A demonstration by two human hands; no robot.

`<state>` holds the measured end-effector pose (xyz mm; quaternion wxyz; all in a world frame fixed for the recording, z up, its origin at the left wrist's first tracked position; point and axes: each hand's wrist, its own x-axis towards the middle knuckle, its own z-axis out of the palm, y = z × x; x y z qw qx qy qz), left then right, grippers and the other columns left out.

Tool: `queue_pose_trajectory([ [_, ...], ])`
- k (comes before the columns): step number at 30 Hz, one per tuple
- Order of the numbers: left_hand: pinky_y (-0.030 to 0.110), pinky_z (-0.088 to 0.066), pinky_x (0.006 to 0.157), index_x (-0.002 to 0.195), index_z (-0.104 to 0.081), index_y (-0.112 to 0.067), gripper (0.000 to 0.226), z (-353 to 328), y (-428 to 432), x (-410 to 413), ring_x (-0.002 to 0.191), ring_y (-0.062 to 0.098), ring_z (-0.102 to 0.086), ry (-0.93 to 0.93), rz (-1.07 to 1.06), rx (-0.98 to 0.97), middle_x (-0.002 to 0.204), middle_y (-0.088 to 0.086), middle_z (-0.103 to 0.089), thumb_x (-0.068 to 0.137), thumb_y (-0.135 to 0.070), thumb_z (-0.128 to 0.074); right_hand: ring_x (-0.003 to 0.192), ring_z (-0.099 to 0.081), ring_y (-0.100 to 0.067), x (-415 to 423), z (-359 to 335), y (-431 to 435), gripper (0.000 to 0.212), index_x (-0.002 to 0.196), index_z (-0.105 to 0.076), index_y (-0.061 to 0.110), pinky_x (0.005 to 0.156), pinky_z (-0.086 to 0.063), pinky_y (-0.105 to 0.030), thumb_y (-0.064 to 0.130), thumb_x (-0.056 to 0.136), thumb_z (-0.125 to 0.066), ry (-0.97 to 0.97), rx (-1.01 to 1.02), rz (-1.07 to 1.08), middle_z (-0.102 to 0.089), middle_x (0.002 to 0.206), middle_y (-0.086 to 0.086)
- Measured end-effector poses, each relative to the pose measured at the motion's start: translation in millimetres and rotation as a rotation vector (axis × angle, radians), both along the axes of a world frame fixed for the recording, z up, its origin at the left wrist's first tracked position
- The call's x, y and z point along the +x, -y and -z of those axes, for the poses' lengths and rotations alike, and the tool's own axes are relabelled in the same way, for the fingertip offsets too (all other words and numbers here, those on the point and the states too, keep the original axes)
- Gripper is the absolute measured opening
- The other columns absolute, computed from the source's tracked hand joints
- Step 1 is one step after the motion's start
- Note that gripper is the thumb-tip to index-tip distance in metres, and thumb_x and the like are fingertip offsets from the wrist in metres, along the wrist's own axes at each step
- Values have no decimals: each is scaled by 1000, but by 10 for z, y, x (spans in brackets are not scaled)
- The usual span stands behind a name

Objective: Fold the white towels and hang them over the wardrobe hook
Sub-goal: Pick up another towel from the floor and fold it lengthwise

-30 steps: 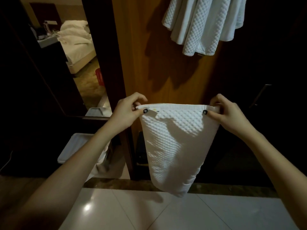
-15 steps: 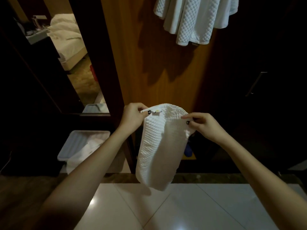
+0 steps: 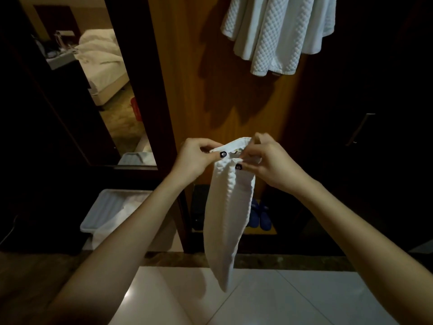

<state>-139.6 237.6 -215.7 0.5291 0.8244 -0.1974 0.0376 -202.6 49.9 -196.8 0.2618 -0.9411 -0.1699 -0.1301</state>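
Hands: your left hand (image 3: 195, 158) and right hand (image 3: 269, 164) pinch the towel (image 3: 228, 207) top together.
Done: hung towels (image 3: 276, 34) above your hands.
Left: finish this fold, then hang it.

Both hands meet at the top hem of a white waffle towel (image 3: 228, 207): the left hand (image 3: 195, 158) and right hand (image 3: 267, 161) pinch it together, and it hangs as a narrow folded strip. Above the towel, more white towels (image 3: 278, 34) hang against the wooden wardrobe panel (image 3: 187, 78). Below it, blue slippers (image 3: 260, 214) sit.
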Motion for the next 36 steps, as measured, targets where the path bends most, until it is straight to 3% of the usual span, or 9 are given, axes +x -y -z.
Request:
queue_pose_trajectory([
  [3, 16, -52, 76, 99, -73, -17, 19, -89, -14, -11, 87, 7, -66, -32, 49, -22, 89, -8, -71, 80, -14, -74, 129, -31, -17, 73, -100, -1, 13, 91, -71, 17, 106, -31, -37, 27, 83, -73, -13, -87, -50, -48, 126, 2],
  [5, 13, -51, 77, 99, -73, -17, 19, -136, -1, -28, 90, 3, -66, -56, 92, -39, 91, -9, -71, 81, -13, -72, 135, -28, -17, 106, -154, -37, 13, 90, -70, 16, 110, -29, -44, 29, 85, -71, -35, -93, -57, -50, 133, 0],
  [9, 7, -47, 77, 101, -72, -19, 19, -190, 9, -78, 94, -4, -63, -92, 147, -108, 94, -12, -70, 84, -10, -68, 118, -46, -16, 166, -241, -80, 15, 84, -64, 21, 95, -39, -34, 35, 86, -68, -42, -28, -43, -63, 115, -1],
  [13, 22, -47, 93, 108, -69, -18, 23, -217, -67, -55, 108, 7, -61, -137, 184, -225, 108, -2, -70, 88, -10, -63, 88, -56, -10, 221, -309, -86, 13, 85, -63, 20, 73, -42, -21, 32, 86, -70, -47, -25, -51, -61, 95, 4],
  [16, 21, -49, 88, 112, -66, -16, 30, -239, -105, -64, 99, 10, -65, -203, 258, -339, 102, 3, -70, 84, -5, -65, 80, -57, -9, 243, -288, -101, 14, 83, -66, 12, 66, -43, -17, 25, 85, -71, -14, 24, -54, -58, 91, 4],
  [23, 17, -49, 78, 103, -66, -15, 29, -193, -68, -88, 90, 6, -67, -145, 220, -337, 101, 4, -69, 80, 3, -67, 82, -62, -12, 309, -220, -141, 12, 83, -68, 14, 73, -53, -28, 24, 83, -74, 74, 101, -65, -62, 91, 0],
  [28, 16, -50, 76, 100, -67, -15, 25, -291, -33, -49, 87, 3, -65, -56, 163, -332, 96, 0, -68, 84, 4, -63, 87, -52, -6, 360, -327, 9, 16, 90, -63, 22, 73, -41, -20, 33, 83, -73, 25, 11, -79, -55, 97, 6],
  [31, 14, -49, 73, 97, -66, -14, 25, -364, -74, 31, 81, -2, -64, -69, 116, -418, 92, -2, -66, 84, 7, -61, 100, -57, -12, 308, -339, 234, 21, 97, -61, 26, 83, -46, -27, 33, 82, -73, -43, 103, -39, -60, 107, 3],
  [36, 13, -48, 73, 95, -64, -17, 26, -420, -113, 131, 80, -4, -63, -33, 117, -405, 92, -2, -65, 84, 7, -61, 94, -63, -8, 197, -288, 361, 14, 92, -59, 29, 81, -54, -40, 29, 86, -71, -136, 162, -21, -65, 101, 9],
])
